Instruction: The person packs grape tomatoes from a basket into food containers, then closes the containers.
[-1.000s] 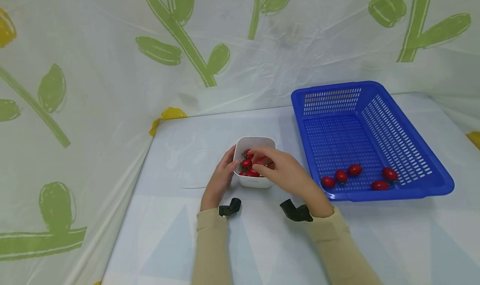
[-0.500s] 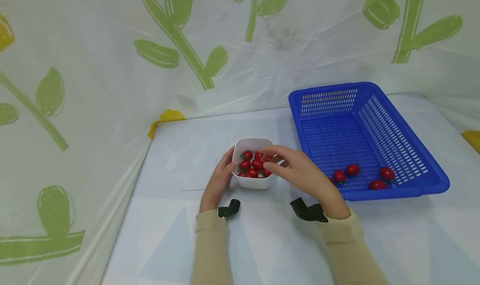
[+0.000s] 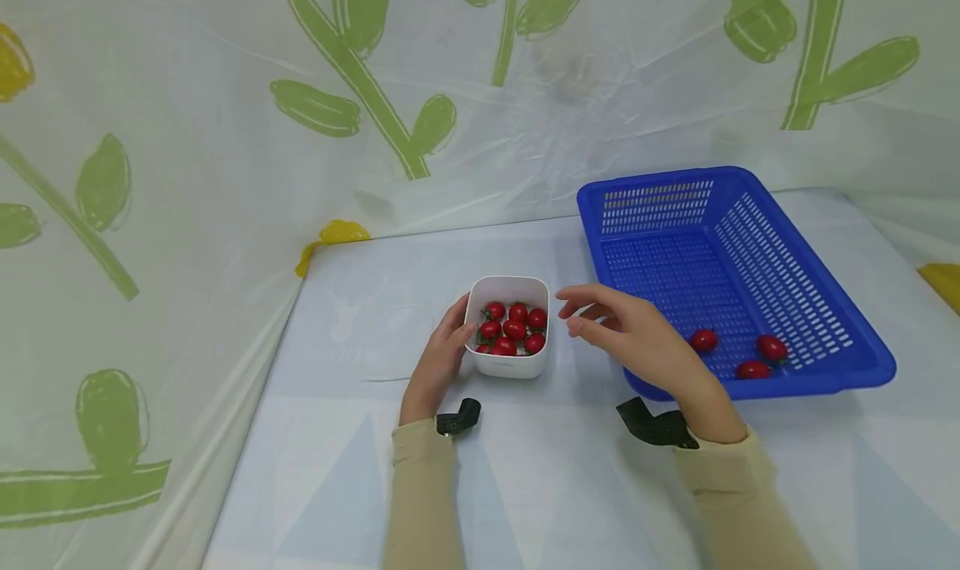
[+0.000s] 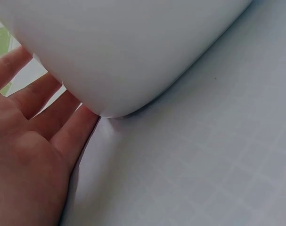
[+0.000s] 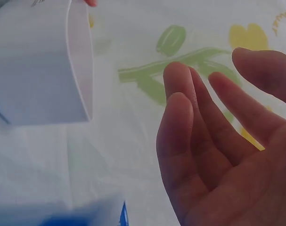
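Observation:
A small white square container point(image 3: 507, 368) stands on the table, holding several red cherry tomatoes point(image 3: 514, 330) with green stems. My left hand point(image 3: 435, 360) holds it from the left, the thumb at the rim and the fingers along the side wall. In the left wrist view those fingers point(image 4: 44, 101) lie against the smooth white wall. My right hand point(image 3: 637, 337) hovers between the container and the blue basket point(image 3: 675, 220), partly over the basket's near left corner. Its fingers are loosely bent, with nothing between them, as the right wrist view also shows.
Several more cherry tomatoes point(image 3: 772, 348) lie near the front edge inside the blue basket, some hidden behind my right hand. A faint clear flat sheet point(image 3: 393, 345) lies left of the container. Behind the table hangs a curtain point(image 3: 225, 178) printed with plants.
My right hand has come out of the container and moved right toward the basket, leaving the tomatoes inside uncovered to view. My left hand stays at the container.

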{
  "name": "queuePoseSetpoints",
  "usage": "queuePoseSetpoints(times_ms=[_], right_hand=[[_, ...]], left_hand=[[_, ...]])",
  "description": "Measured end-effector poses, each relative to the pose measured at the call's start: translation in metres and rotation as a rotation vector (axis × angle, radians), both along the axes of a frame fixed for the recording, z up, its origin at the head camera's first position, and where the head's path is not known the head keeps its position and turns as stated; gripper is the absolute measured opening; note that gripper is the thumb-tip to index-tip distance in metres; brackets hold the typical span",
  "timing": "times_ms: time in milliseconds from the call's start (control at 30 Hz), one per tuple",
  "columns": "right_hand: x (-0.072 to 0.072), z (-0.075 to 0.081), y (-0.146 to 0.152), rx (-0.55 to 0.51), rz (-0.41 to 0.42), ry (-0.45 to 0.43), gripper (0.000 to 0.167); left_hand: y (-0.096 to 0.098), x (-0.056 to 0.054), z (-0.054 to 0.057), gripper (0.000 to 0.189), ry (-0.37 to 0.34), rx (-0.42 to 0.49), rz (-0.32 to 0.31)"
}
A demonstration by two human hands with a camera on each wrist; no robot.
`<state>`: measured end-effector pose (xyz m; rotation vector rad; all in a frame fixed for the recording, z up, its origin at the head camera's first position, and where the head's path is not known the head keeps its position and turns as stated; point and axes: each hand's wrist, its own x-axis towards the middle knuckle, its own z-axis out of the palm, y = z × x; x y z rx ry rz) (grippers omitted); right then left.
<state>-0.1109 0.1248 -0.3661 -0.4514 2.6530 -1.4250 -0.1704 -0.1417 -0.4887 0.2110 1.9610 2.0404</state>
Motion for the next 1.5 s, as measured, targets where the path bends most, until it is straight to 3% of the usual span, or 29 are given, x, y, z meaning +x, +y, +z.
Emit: queuePoseSetpoints(times_ms=[400, 600, 767, 867, 1200, 1500], right_hand=[[0.007, 0.002, 0.038, 0.082, -0.058, -0.008, 0.037], [0.015, 0.005, 0.060, 0.135, -0.072, -0.019, 0.038], [0.021, 0.000, 0.082, 0.197, -0.109, -0.027, 0.038], [0.024, -0.004, 0.094, 0.237, -0.137, -0.047, 0.038], [0.019, -0.010, 0.136, 0.354, -0.032, -0.131, 0.044], [0.008, -0.023, 0.151, 0.463, 0.075, -0.102, 0.040]], left_hand=[[0.001, -0.001, -0.002, 0.045, 0.045, 0.030, -0.004], [0.001, 0.001, 0.003, 0.044, 0.021, 0.040, -0.012], [0.002, 0.005, 0.012, 0.045, 0.009, 0.045, -0.018], [0.002, 0.004, 0.011, 0.044, -0.005, 0.042, -0.013], [0.003, -0.003, -0.007, 0.048, -0.008, 0.025, 0.013], [0.003, 0.002, 0.004, 0.044, -0.024, 0.045, 0.006]])
